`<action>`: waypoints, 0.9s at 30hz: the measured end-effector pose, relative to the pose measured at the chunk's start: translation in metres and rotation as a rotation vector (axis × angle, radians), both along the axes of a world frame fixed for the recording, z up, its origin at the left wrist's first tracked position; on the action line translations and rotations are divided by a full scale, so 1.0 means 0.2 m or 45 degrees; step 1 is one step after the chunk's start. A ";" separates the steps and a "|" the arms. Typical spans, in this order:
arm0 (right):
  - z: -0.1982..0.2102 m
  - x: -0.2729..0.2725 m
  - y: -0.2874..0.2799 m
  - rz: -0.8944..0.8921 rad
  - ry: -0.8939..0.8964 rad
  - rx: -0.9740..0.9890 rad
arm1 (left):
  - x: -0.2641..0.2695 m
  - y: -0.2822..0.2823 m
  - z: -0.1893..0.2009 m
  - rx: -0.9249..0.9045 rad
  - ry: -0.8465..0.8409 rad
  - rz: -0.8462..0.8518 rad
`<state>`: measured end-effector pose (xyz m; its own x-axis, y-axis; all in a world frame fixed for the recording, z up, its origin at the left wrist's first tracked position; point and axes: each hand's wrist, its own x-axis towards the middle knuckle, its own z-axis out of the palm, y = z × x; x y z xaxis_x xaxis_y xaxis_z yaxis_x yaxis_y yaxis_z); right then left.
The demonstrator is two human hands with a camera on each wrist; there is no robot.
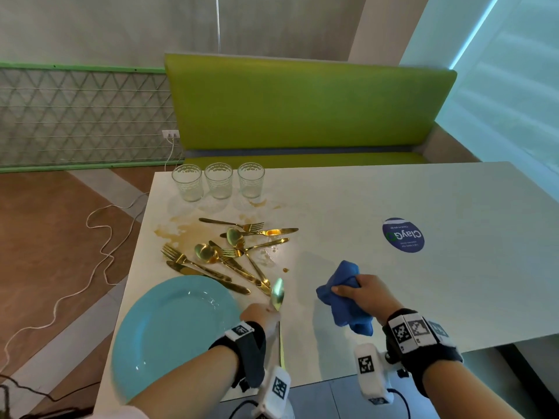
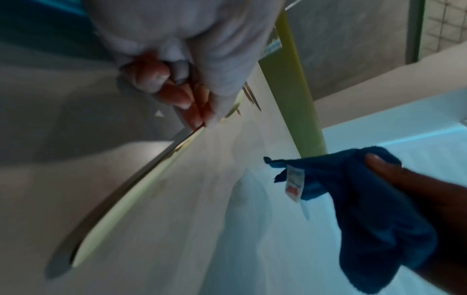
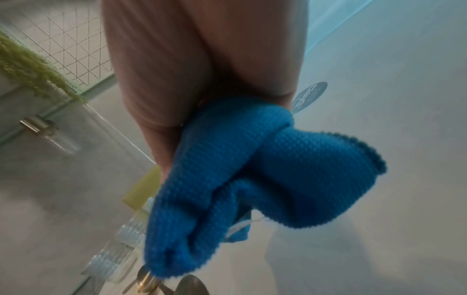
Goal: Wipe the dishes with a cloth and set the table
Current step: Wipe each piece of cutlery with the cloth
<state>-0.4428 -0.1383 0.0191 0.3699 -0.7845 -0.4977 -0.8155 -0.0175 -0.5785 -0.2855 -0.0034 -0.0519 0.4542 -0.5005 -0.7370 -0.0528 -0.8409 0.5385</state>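
My left hand (image 1: 260, 316) pinches a gold spoon (image 1: 277, 294) by its handle, bowl pointing away from me, just right of the light blue plate (image 1: 169, 328). In the left wrist view my fingers (image 2: 192, 107) close on the spoon handle (image 2: 121, 191), which runs down to the lower left. My right hand (image 1: 363, 291) grips a bunched blue cloth (image 1: 344, 300) a little to the right of the spoon, apart from it. The cloth (image 3: 252, 169) fills the right wrist view. A pile of gold cutlery (image 1: 230, 255) lies behind the plate.
Three empty glasses (image 1: 218, 180) stand in a row at the table's far left. Brown spill stains (image 1: 181, 231) spread around the cutlery. A round blue sticker (image 1: 403, 235) marks the white table (image 1: 393, 297) to the right. A green bench (image 1: 302, 107) stands beyond; a white cable (image 1: 99, 237) trails on the floor.
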 end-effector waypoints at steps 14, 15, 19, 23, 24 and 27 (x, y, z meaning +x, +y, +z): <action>0.17 0.01 -0.17 -0.038 -0.183 -0.002 | 0.35 -0.33 0.18 0.058 -0.399 -0.036; 0.18 0.01 -0.18 -0.042 -0.196 -0.008 | 0.40 -0.34 0.19 0.075 -0.423 -0.017; 0.17 0.01 -0.22 -0.046 -0.194 -0.001 | 0.49 -0.38 0.18 0.102 -0.440 0.065; 0.12 -0.02 -0.28 -0.033 -0.157 0.030 | 0.50 -0.45 0.12 0.068 -0.424 0.083; 0.12 -0.03 -0.30 -0.037 -0.156 0.034 | 0.51 -0.46 0.10 0.091 -0.441 0.012; 0.10 -0.04 -0.35 -0.031 -0.130 0.039 | 0.49 -0.47 0.11 0.249 -0.417 -0.141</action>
